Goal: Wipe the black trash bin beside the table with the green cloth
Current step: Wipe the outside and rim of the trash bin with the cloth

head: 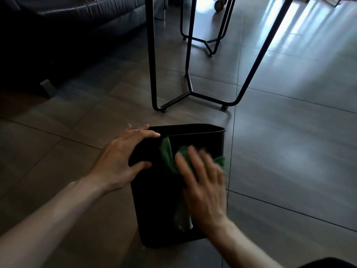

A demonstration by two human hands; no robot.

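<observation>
Now we are pressing the cloth [170,157] on the bin [160,200] with flat right hand [202,188] fingers, while our left hand [123,161], fingers spread, is steadying its near rim.

The trash bin [164,219] is standing on the tiled floor [289,151], just in front of the desk legs [190,89]. The left hand [119,161] is resting on the bin's left rim corner, the right hand [202,182] lying to its right, pressing the cloth [170,157] against the bin's near wall. A sofa [67,26] is sitting behind, to the left.
</observation>
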